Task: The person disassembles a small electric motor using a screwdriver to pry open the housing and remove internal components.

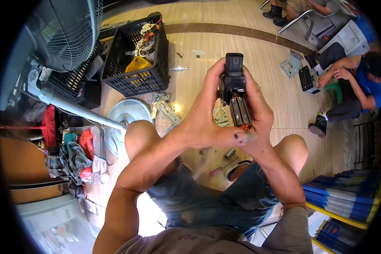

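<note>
Clamping the electric motor (240, 111) between my left hand (202, 115) and right hand (259, 109), I hold it right of the black crate (133, 84).

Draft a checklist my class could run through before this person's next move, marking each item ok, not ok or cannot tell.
1. Black motor part supported: ok; left hand and right hand hold it.
2. Floor clear of loose items: not ok; a red-handled screwdriver and metal cylinder are on it.
3. Copper windings undamaged: cannot tell; too small, partly covered.
4. Co-worker's hands away from the part: ok; well apart.
</note>
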### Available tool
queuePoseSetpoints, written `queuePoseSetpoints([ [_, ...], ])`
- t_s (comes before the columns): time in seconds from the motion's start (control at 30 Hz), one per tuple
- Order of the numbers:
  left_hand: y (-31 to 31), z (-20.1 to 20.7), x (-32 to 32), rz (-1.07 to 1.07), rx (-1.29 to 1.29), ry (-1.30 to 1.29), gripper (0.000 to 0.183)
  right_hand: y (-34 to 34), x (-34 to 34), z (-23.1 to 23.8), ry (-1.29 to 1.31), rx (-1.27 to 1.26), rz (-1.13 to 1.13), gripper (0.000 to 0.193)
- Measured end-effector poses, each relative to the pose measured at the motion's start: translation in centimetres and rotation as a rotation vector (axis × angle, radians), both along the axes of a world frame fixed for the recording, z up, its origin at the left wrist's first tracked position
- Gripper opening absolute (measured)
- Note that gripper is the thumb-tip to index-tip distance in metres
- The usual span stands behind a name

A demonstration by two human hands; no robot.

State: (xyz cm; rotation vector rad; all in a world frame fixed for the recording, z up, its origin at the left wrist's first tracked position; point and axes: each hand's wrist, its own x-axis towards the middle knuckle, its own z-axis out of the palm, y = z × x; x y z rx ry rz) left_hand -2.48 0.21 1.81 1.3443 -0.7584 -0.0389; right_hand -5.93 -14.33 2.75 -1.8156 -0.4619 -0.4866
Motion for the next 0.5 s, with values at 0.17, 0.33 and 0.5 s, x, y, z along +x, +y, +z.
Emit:
queuePoseSetpoints([
  [0.17,-0.3,0.5,-0.6,0.051,-0.086,0.083,0.128,-0.5,0.4,-0.7,-0.015,-0.052,0.017,0.068],
  [0.33,-0.3,0.0,-0.4,0.025,-0.062,0.04,0.13,0.1,0.0,-0.3,-0.134,-0.017,-0.028,0.06],
  [0.5,0.6,0.6,-0.5,-0.01,0.047,0.062,0.133,0.9,-0.1,0.1,-0.119,-0.072,-0.059,0.061],
])
